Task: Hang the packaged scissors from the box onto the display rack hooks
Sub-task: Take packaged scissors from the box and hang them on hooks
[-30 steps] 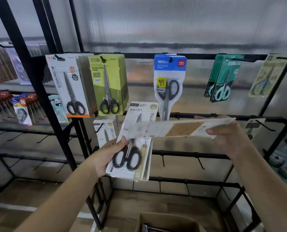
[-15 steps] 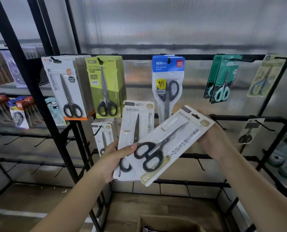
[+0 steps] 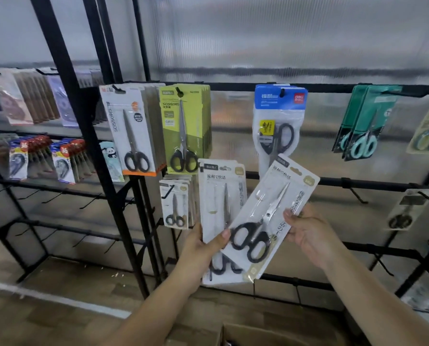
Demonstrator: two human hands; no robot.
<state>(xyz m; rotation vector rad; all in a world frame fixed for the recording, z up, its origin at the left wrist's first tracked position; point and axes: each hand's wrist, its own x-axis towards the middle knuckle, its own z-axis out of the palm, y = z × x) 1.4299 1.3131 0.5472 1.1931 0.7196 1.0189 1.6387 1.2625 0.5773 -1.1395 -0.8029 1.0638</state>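
My left hand (image 3: 203, 248) grips a white pack of black-handled scissors (image 3: 221, 196), held upright in front of the black display rack (image 3: 333, 182). My right hand (image 3: 308, 233) pinches the right edge of a second white scissors pack (image 3: 271, 216), tilted with its top to the upper right and overlapping the first pack. Bare hooks (image 3: 358, 196) stick out from the middle rail to the right. The cardboard box (image 3: 271, 335) shows at the bottom edge, mostly out of view.
Hung packs fill the top rail: white-orange scissors (image 3: 131, 131), green scissors (image 3: 183, 128), a blue pack (image 3: 278, 126), teal packs (image 3: 366, 126). Small scissors packs (image 3: 174, 204) hang at left on the middle rail. The neighbouring rack at left holds correction tapes (image 3: 63, 158). The floor is wood.
My right hand turned its pack from edge-on to face-on, then shifted its grip down to the pack's right edge, and the pack now stands steeper. My left hand kept its pack roughly in place.
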